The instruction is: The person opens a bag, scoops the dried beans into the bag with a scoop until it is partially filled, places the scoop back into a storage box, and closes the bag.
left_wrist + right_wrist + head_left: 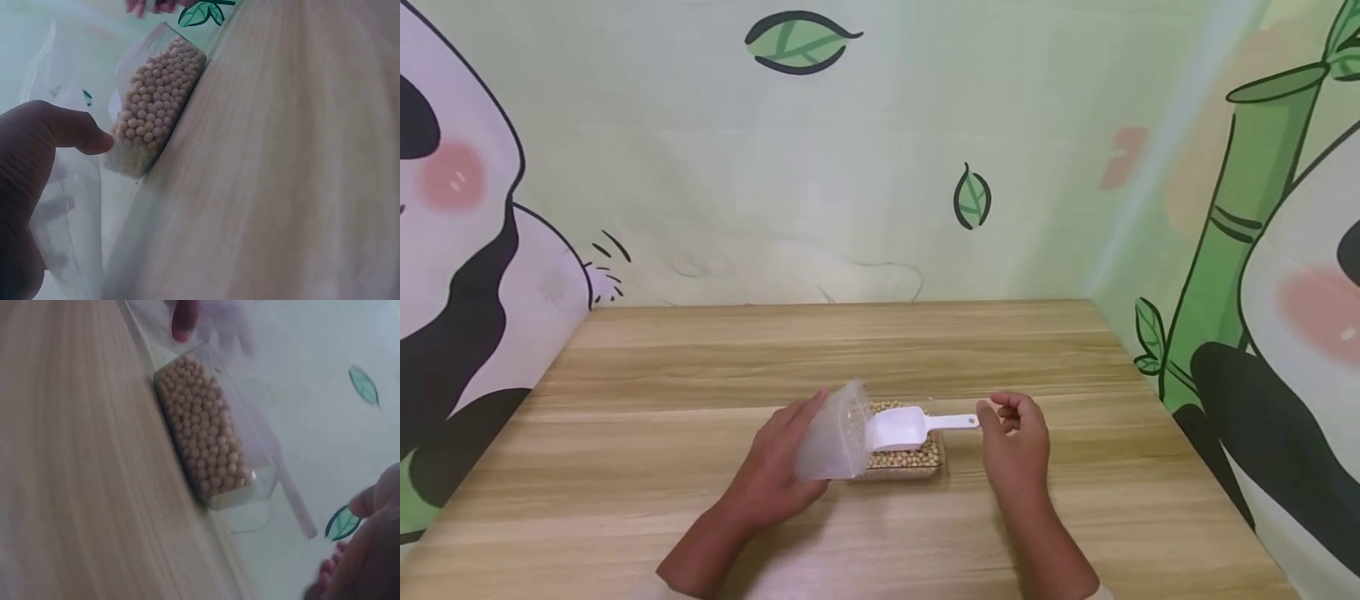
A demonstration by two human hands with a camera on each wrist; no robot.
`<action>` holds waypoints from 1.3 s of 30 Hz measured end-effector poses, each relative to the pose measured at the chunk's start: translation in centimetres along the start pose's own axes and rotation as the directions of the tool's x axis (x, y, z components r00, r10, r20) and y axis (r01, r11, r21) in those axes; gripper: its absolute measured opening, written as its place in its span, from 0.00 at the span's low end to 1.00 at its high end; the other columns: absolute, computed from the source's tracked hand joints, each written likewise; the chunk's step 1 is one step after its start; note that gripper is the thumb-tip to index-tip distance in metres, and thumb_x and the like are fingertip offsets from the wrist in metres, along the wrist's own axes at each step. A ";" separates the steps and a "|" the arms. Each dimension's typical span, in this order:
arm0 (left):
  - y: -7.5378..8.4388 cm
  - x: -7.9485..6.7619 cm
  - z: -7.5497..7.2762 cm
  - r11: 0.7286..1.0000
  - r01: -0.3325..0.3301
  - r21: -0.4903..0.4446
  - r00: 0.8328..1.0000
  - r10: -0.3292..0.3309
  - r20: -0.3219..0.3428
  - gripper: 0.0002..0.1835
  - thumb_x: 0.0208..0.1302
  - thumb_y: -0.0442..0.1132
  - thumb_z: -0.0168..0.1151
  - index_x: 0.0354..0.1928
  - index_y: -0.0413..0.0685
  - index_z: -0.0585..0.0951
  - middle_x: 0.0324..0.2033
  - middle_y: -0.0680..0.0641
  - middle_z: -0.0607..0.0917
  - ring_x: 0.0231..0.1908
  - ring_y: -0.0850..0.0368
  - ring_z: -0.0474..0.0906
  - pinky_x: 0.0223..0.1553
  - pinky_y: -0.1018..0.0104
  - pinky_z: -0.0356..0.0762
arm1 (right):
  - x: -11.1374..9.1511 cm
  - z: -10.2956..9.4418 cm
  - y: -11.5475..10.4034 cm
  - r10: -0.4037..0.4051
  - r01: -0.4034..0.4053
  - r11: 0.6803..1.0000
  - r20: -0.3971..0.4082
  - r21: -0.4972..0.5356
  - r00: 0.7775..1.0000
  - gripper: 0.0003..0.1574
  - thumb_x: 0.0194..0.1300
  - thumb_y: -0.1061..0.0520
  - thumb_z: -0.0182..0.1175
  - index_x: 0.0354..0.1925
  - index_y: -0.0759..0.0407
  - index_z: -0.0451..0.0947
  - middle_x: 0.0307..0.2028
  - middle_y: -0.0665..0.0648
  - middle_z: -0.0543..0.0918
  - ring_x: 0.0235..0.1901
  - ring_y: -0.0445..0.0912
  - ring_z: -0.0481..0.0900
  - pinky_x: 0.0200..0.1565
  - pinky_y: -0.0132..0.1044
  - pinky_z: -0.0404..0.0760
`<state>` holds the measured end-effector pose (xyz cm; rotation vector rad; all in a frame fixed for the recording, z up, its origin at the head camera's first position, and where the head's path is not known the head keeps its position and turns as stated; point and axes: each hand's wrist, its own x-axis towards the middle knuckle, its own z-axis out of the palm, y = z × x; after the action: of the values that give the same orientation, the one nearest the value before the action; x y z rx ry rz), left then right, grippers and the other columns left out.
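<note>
Arrangement of hands and vessels, with 12 o'clock pointing away from the person. The clear box (902, 473) of pale, round beans (904, 460) stood on the surface (850, 350) between the hands. The left hand (782, 458), at the box's 9 o'clock, gripped a translucent cup (829, 442), tilted with its mouth toward 3 o'clock; its contents could not be made out. The white scoop (898, 429) lay above the beans, its tip at the cup's mouth and its handle (953, 422) directed to 3 o'clock. The right hand (1015, 442) stood just beyond the handle's end, fingers loosely curled; the right wrist view showed a gap between thumb and handle.

The scoop appeared light, stiff and smooth, and was judged best held by its handle. The cup seemed thin-walled and apt to flex, calling for gentle pressure around its side. The filled box was probably the heaviest item, and its loose beans were liable to roll over the rim if jolted.

Bare wood extended toward 12 o'clock, as far as the printed wall (700, 167). Between the hands, room was tighter: the cup's lip overlapped the box's 9 o'clock end.
</note>
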<state>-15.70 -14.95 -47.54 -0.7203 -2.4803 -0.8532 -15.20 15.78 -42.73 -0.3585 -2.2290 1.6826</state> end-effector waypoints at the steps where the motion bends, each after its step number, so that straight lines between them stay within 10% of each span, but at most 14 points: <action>1: -0.1 -0.1 0.0 1.000 0.000 -0.010 1.000 0.000 -0.002 0.61 0.39 0.31 0.83 0.82 0.43 0.67 0.64 0.38 0.84 0.61 0.38 0.82 0.60 0.34 0.80 | 0.3 -0.1 0.2 0.064 -0.064 0.998 0.038 -0.014 0.997 0.21 0.79 0.51 0.62 0.59 0.65 0.78 0.43 0.54 0.73 0.40 0.43 0.69 0.42 0.34 0.69; 5: -0.4 -0.2 0.2 0.999 0.007 -0.038 1.000 -0.007 0.006 0.60 0.40 0.32 0.81 0.82 0.43 0.67 0.65 0.36 0.84 0.61 0.39 0.81 0.59 0.32 0.80 | 1.0 0.1 0.7 0.259 -0.273 0.961 0.214 0.040 0.942 0.32 0.79 0.42 0.62 0.64 0.64 0.71 0.33 0.49 0.72 0.29 0.41 0.67 0.32 0.32 0.69; 11: -0.6 -0.2 0.2 0.997 0.005 -0.072 1.000 -0.004 0.020 0.57 0.42 0.32 0.80 0.82 0.43 0.68 0.67 0.35 0.83 0.63 0.37 0.81 0.61 0.29 0.78 | 0.7 0.8 0.9 0.304 -0.403 0.881 0.356 0.248 0.883 0.16 0.81 0.55 0.61 0.57 0.66 0.75 0.24 0.47 0.69 0.22 0.38 0.63 0.25 0.29 0.64; 21: -1.5 -0.5 0.5 0.995 -0.026 -0.095 1.000 0.026 0.000 0.57 0.44 0.35 0.80 0.81 0.43 0.67 0.66 0.37 0.83 0.62 0.41 0.80 0.60 0.33 0.78 | 0.7 1.2 1.1 0.291 -0.442 0.777 0.367 0.448 0.884 0.11 0.83 0.60 0.57 0.37 0.59 0.73 0.25 0.49 0.77 0.24 0.39 0.68 0.28 0.29 0.69; 29: -1.9 -0.5 0.6 0.995 -0.063 -0.081 0.998 0.060 -0.032 0.56 0.43 0.37 0.81 0.80 0.40 0.68 0.62 0.39 0.85 0.58 0.44 0.81 0.57 0.36 0.79 | 0.5 1.2 1.1 0.317 -0.424 0.831 0.320 0.359 0.893 0.15 0.81 0.56 0.62 0.37 0.65 0.81 0.21 0.48 0.78 0.19 0.37 0.69 0.24 0.26 0.70; 39: -2.0 -0.2 0.8 0.993 -0.100 -0.068 0.994 0.097 -0.055 0.56 0.42 0.37 0.82 0.79 0.38 0.69 0.59 0.39 0.85 0.55 0.46 0.81 0.55 0.41 0.80 | 0.5 0.8 0.5 0.229 -0.306 0.807 0.210 0.505 0.951 0.20 0.79 0.58 0.64 0.25 0.55 0.80 0.19 0.47 0.77 0.18 0.36 0.68 0.22 0.26 0.68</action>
<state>-16.89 -15.86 -49.06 -0.8272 -2.3586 -0.9145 -15.98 15.40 -43.33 -0.4357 -1.7379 2.4550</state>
